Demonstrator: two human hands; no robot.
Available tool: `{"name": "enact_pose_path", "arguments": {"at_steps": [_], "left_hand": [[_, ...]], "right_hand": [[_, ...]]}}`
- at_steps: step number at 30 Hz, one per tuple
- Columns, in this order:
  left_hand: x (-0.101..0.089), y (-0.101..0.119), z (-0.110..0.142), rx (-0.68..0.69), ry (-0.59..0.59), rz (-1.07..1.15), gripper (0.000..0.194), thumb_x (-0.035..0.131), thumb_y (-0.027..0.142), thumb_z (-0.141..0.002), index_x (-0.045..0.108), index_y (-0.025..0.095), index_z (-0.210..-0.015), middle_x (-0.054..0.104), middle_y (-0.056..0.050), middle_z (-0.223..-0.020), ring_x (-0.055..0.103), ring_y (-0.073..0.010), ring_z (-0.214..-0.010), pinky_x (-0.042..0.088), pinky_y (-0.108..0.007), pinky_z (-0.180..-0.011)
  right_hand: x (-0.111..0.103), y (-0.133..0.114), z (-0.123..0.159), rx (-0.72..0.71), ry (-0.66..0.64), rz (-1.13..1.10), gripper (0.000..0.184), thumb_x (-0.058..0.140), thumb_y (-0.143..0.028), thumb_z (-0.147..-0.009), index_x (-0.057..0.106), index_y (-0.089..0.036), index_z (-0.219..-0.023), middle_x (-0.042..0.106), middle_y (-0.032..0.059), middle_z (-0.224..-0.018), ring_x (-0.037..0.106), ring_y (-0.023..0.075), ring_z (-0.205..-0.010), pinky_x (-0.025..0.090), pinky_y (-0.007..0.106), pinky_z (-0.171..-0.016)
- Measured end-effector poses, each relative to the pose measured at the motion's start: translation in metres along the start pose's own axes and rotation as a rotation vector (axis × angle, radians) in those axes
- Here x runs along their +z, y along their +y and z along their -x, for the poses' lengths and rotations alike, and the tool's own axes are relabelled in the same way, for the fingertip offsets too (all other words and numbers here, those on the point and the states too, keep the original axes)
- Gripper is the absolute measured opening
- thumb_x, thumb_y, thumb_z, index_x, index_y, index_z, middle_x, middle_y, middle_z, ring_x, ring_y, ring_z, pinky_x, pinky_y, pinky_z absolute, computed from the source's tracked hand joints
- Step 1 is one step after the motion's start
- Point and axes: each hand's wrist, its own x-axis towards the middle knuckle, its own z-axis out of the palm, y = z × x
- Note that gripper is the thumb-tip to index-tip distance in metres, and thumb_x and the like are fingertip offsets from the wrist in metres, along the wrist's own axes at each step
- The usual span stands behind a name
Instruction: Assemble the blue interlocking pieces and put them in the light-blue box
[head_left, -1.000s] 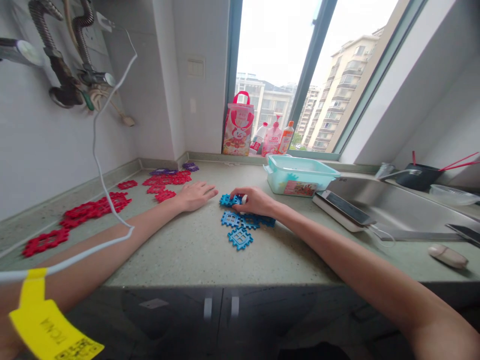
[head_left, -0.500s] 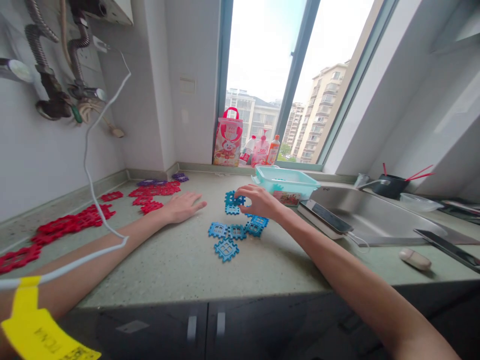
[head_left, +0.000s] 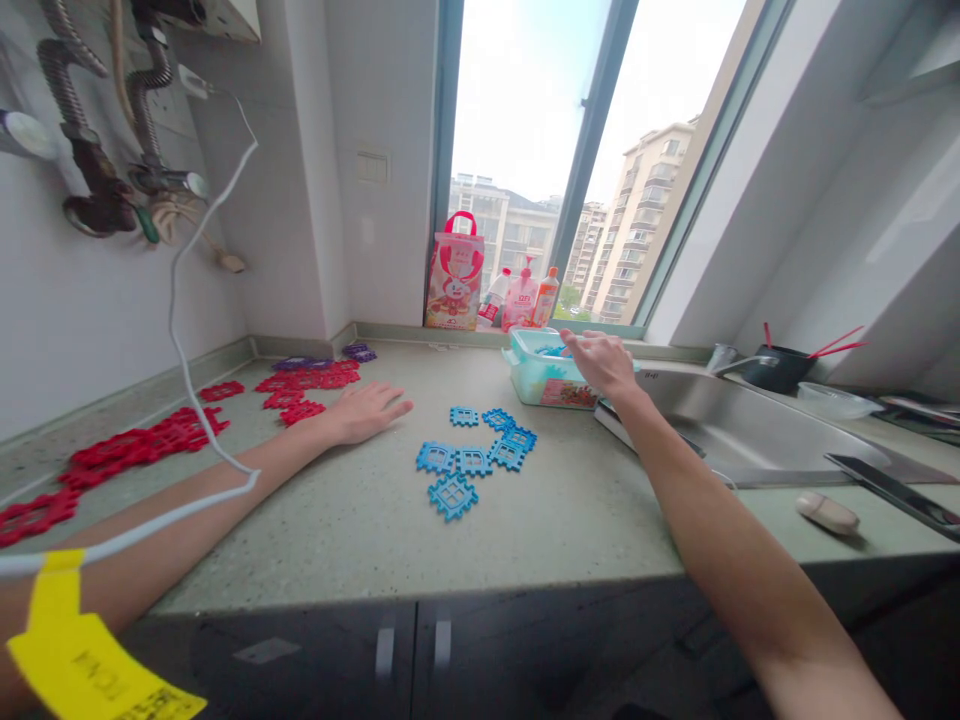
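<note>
Pieces of blue plastic (head_left: 453,495) on the counter (head_left: 360,545) seem light and stiff, best pinched at toothed edges, while my left hand (head_left: 369,412) lies open and my right hand (head_left: 604,364), over the tub (head_left: 528,384), has a grip I cannot tell.

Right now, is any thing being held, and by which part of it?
The left hand holds nothing, lying on the counter. The right hand is at the tub; whether it grips a blue piece there cannot be told.

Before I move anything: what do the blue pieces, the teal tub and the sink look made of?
Blue pieces: likely molded plastic, slight sheen; solid color, regular notched edges.
Teal tub: probably plastic, smooth; walls translucent, contents showing faintly through.
Sink: looks like stainless steel, satin finish; gray with soft, blurred reflections.
</note>
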Motion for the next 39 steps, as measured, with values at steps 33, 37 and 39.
{"name": "enact_pose_path", "arguments": {"at_steps": [33, 37, 39], "left_hand": [[0.002, -0.001, 0.0, 0.015, 0.052, 0.016, 0.083, 0.019, 0.075, -0.106, 0.052, 0.022, -0.16, 0.047, -0.016, -0.168, 0.041, -0.0323, -0.156, 0.029, -0.051, -0.128], [0.002, 0.0, 0.001, 0.025, 0.042, 0.016, 0.083, 0.017, 0.076, -0.106, 0.052, 0.022, -0.16, 0.047, -0.015, -0.168, 0.04, -0.0323, -0.156, 0.031, -0.05, -0.127], [0.003, -0.002, 0.0, 0.037, 0.052, 0.013, 0.081, 0.018, 0.075, -0.107, 0.053, 0.023, -0.159, 0.049, -0.015, -0.166, 0.043, -0.0324, -0.154, 0.033, -0.05, -0.126]], "right_hand": [[0.058, -0.093, 0.071, -0.681, -0.631, -0.412, 0.018, 0.076, -0.032, -0.094, 0.077, -0.023, -0.109, 0.078, 0.0075, -0.111, 0.068, 0.0254, -0.112, 0.05, 0.041, -0.104], [0.058, -0.085, 0.066, -0.588, -0.617, -0.344, 0.046, 0.084, -0.047, -0.088, 0.075, -0.019, -0.123, 0.075, 0.0121, -0.117, 0.068, 0.0285, -0.113, 0.051, 0.043, -0.104], [0.06, -0.082, 0.065, -0.516, -0.663, -0.298, 0.053, 0.086, -0.053, -0.084, 0.077, -0.018, -0.123, 0.074, 0.0125, -0.112, 0.07, 0.0271, -0.104, 0.053, 0.041, -0.098]]}}
